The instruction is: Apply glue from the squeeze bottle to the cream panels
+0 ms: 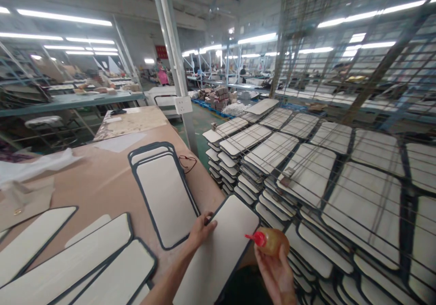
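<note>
My left hand (201, 230) grips the left edge of a cream panel (218, 250) with dark edging, thumb on its face, near the table's front right side. In my right hand (275, 268) is a bottle (274, 241) of amber liquid with a red cap, tipped sideways. Its red nozzle points left, over or beside the panel's right edge; whether it touches cannot be made out. Just left of the held panel, a small stack of similar panels (166, 196) lies on the brown table (102, 173).
More edged panels (81, 255) lie at the lower left. Eyeglasses (188, 162) rest near the table's right edge. Wire racks (306, 159) holding many panels stand on the right. A pole with a socket box (184, 105) rises behind the table. People work in the background.
</note>
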Action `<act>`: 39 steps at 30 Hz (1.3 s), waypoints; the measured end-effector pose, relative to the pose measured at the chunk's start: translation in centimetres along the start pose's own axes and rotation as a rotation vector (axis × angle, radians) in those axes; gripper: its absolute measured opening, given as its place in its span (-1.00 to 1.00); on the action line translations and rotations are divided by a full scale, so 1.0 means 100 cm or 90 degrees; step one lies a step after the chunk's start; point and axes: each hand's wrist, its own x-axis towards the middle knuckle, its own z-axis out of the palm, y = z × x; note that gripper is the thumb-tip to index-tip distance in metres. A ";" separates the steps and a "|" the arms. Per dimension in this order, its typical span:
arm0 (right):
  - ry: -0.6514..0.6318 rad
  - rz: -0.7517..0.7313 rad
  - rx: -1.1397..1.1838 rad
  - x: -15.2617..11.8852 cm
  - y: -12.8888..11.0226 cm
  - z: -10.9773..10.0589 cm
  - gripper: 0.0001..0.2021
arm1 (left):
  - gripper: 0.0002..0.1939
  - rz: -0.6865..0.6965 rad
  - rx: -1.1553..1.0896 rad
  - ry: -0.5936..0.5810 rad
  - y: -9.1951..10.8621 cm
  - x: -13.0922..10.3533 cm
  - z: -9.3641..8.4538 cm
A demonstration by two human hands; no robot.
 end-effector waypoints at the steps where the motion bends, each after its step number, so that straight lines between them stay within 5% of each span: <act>1: -0.003 -0.003 -0.003 -0.004 -0.005 0.002 -0.62 | -0.64 0.032 -0.026 -0.015 0.003 -0.006 -0.009; 5: -0.026 -0.036 -0.038 -0.023 -0.031 0.027 -0.61 | -0.60 0.108 -0.089 -0.101 0.020 -0.037 -0.056; 9: -0.071 -0.166 -0.131 -0.044 -0.057 0.083 -0.52 | -0.56 0.132 -0.104 -0.207 0.043 -0.074 -0.101; 13: -0.145 -0.257 -0.223 -0.062 -0.073 0.136 -0.40 | -0.58 0.120 -0.096 -0.272 0.069 -0.105 -0.128; 16: -0.209 -0.259 -0.289 -0.071 -0.078 0.156 -0.39 | -0.59 0.124 -0.118 -0.320 0.080 -0.121 -0.138; 29: -0.365 -0.290 -0.409 -0.088 -0.086 0.167 -0.41 | -0.63 0.155 -0.150 -0.370 0.112 -0.147 -0.152; 39: -0.349 -0.314 -0.414 -0.110 -0.089 0.166 -0.35 | -0.61 0.108 -0.164 -0.348 0.118 -0.149 -0.150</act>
